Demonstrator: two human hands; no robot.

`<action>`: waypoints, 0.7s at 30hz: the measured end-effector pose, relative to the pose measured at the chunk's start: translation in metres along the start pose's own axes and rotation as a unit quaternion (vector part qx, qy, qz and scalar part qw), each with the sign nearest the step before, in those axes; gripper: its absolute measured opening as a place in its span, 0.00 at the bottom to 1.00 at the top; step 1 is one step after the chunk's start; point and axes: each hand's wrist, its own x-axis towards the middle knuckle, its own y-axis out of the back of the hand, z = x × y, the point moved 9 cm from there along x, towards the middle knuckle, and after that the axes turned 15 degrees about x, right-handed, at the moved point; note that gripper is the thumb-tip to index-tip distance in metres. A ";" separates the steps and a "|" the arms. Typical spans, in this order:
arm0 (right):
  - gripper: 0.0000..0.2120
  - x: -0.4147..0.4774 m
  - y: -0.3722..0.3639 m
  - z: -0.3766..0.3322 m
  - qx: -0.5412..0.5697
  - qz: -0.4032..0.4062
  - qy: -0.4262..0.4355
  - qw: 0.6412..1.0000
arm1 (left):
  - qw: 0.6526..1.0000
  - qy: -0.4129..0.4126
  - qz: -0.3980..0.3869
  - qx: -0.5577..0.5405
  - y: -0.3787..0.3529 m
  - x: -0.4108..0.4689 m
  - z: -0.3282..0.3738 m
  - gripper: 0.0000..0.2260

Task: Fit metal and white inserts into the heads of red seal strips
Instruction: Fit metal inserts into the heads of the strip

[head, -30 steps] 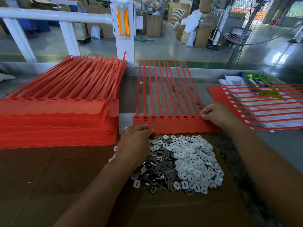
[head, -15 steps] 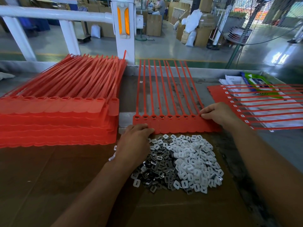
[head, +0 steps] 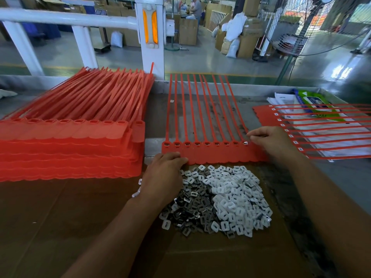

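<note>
While the left hand [head: 162, 175] is laid palm down at the near left corner of the middle sheet [head: 216, 156] of red seal strips, its fingers only slightly bent and touching the sheet's edge, the right hand [head: 270, 141] is held at the right end of the row of heads [head: 206, 144]. Its fingers are curled, with thumb and forefinger brought together just beside the last head; whether anything is pinched there cannot be told. The hands are kept well apart, one at each end of the sheet. Dark inserts are seen seated in the heads along the row, and a paler one in the head nearest the right fingertips. Loose inserts are heaped on the cardboard [head: 60, 217] just in front of the sheet: metal inserts [head: 192, 209] to the left, white inserts [head: 236, 195] to the right. A tall stack [head: 66, 149] of strips is piled at the left, and a second sheet [head: 267, 115] is spread over papers [head: 281, 98] at the right.
</note>
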 end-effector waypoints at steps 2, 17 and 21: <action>0.07 -0.010 -0.001 -0.015 -0.025 0.002 0.032 0.999 | 1.000 -0.001 0.002 -0.001 0.000 0.000 0.000 0.21; 0.11 0.001 -0.004 -0.005 -0.127 0.005 0.033 0.991 | 1.000 -0.006 -0.001 0.005 -0.002 0.000 0.000 0.21; 0.10 0.010 -0.005 0.009 -0.103 -0.009 0.008 0.995 | 1.000 -0.009 0.005 0.005 -0.002 0.001 0.000 0.21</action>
